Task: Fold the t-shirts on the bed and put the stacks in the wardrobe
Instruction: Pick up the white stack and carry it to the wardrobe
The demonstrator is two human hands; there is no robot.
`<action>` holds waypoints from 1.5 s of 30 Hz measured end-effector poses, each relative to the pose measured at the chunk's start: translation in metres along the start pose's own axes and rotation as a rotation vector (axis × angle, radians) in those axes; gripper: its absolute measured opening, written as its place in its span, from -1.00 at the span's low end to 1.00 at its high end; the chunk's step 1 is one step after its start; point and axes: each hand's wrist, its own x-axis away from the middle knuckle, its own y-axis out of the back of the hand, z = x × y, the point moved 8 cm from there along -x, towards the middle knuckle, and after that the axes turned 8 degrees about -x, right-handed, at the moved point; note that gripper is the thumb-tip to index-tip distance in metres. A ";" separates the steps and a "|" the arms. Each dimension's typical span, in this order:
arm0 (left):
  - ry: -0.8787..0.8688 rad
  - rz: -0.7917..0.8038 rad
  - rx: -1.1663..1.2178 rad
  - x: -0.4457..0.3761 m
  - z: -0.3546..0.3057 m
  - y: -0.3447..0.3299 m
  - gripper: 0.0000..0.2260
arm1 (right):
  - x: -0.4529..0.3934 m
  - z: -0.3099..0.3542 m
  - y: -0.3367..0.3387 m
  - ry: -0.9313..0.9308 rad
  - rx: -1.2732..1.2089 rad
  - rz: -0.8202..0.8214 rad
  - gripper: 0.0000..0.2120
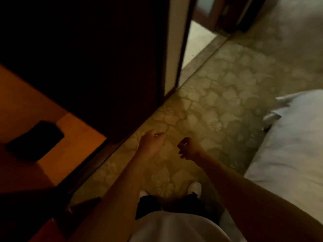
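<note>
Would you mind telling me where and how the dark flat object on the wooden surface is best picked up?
Probably by its two long edges, coming from above. The dark object lies flat on the wooden surface, apart from anything else, so its sides look free for a pinch. The left hand is nearer; both it and the right hand hold nothing.

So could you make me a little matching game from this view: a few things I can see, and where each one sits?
Things:
1. flat black phone-like slab
2. white rumpled bedding
3. pale white shoe
4. dark wooden wardrobe panel

Places:
A. right edge of view
B. on the patterned floor, bottom centre
C. on the orange wooden surface, left
D. upper left, standing upright

Pairs: 1-C, 2-A, 3-B, 4-D
</note>
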 end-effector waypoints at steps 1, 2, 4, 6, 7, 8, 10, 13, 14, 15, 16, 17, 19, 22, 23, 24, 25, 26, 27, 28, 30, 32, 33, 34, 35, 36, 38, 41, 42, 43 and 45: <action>-0.027 0.023 -0.045 0.001 -0.022 -0.020 -0.76 | 0.002 -0.005 0.029 0.009 0.003 -0.032 -0.90; -0.054 0.054 -0.087 0.003 -0.043 -0.043 -0.77 | 0.006 -0.013 0.058 0.013 0.005 -0.055 -0.90; -0.102 0.140 -0.189 0.011 -0.084 -0.093 -0.80 | 0.013 -0.032 0.112 -0.002 -0.030 -0.103 -0.85; -0.136 0.204 -0.275 0.016 -0.121 -0.138 -0.77 | 0.018 -0.047 0.160 0.000 -0.069 -0.163 -0.88; -0.178 0.233 -0.314 0.019 -0.153 -0.169 -0.75 | 0.022 -0.057 0.197 0.006 -0.103 -0.217 -0.87; -0.207 0.245 -0.339 0.019 -0.170 -0.188 -0.74 | 0.024 -0.062 0.218 0.012 -0.130 -0.247 -0.85; -0.310 0.300 -0.438 0.027 -0.217 -0.240 -0.75 | 0.035 -0.083 0.273 0.007 -0.236 -0.346 -0.84; -0.409 0.378 -0.540 0.040 -0.267 -0.305 -0.73 | 0.050 -0.115 0.336 -0.024 -0.400 -0.499 -0.83; -0.437 0.399 -0.556 0.042 -0.282 -0.323 -0.72 | 0.053 -0.124 0.353 -0.029 -0.441 -0.539 -0.84; -0.470 0.418 -0.571 0.045 -0.298 -0.339 -0.71 | 0.057 -0.131 0.368 -0.037 -0.473 -0.578 -0.85; -0.505 0.438 -0.584 0.046 -0.312 -0.355 -0.71 | 0.058 -0.139 0.383 -0.043 -0.510 -0.615 -0.85; -0.541 0.455 -0.611 0.046 -0.324 -0.370 -0.72 | 0.059 -0.148 0.396 -0.054 -0.557 -0.649 -0.84; -0.607 0.488 -0.699 0.043 -0.343 -0.401 -0.72 | 0.056 -0.169 0.414 -0.099 -0.659 -0.694 -0.82; -0.674 0.554 -0.802 0.033 -0.371 -0.455 -0.74 | 0.045 -0.198 0.444 -0.172 -0.797 -0.767 -0.79; -0.685 0.583 -0.818 0.027 -0.381 -0.473 -0.74 | 0.041 -0.205 0.454 -0.191 -0.861 -0.793 -0.79; -0.705 0.612 -0.838 0.023 -0.390 -0.488 -0.74 | 0.037 -0.208 0.463 -0.207 -0.920 -0.814 -0.82; -0.725 0.644 -0.868 0.018 -0.402 -0.502 -0.74 | 0.034 -0.210 0.470 -0.225 -0.966 -0.835 -0.84; -0.748 0.679 -0.903 0.014 -0.414 -0.518 -0.75 | 0.031 -0.212 0.477 -0.251 -1.010 -0.857 -0.86; -0.760 0.722 -0.923 0.013 -0.426 -0.534 -0.76 | 0.030 -0.214 0.485 -0.285 -1.047 -0.881 -0.85; -0.769 0.759 -0.941 0.013 -0.437 -0.549 -0.76 | 0.027 -0.215 0.492 -0.313 -1.096 -0.886 -0.83; -0.841 0.820 -0.990 0.023 -0.464 -0.581 -0.76 | 0.023 -0.215 0.510 -0.333 -1.231 -0.928 -0.82; -0.896 0.862 -1.059 0.028 -0.483 -0.614 -0.71 | 0.020 -0.218 0.527 -0.333 -1.343 -0.967 -0.83; -0.919 0.889 -1.110 0.032 -0.486 -0.625 -0.69 | 0.017 -0.219 0.532 -0.335 -1.384 -0.970 -0.82; -0.952 0.923 -1.146 0.034 -0.490 -0.640 -0.69 | 0.014 -0.222 0.539 -0.334 -1.432 -0.982 -0.82; -0.998 0.943 -1.185 0.039 -0.495 -0.657 -0.70 | 0.012 -0.227 0.549 -0.331 -1.491 -1.006 -0.82; -1.045 0.960 -1.224 0.045 -0.500 -0.674 -0.72 | 0.009 -0.233 0.559 -0.321 -1.554 -1.027 -0.80; -1.087 1.000 -1.300 0.051 -0.509 -0.713 -0.76 | -0.001 -0.251 0.581 -0.324 -1.679 -1.055 -0.76; -1.131 1.028 -1.376 0.056 -0.518 -0.764 -0.74 | -0.022 -0.279 0.613 -0.357 -1.808 -1.063 -0.76; -1.144 1.029 -1.404 0.058 -0.522 -0.780 -0.73 | -0.029 -0.287 0.623 -0.368 -1.863 -1.060 -0.75; -1.147 1.031 -1.446 0.059 -0.526 -0.794 -0.72 | -0.036 -0.292 0.631 -0.373 -1.926 -1.048 -0.74; -1.152 1.022 -1.524 0.058 -0.537 -0.819 -0.72 | -0.047 -0.295 0.650 -0.347 -2.020 -1.010 -0.73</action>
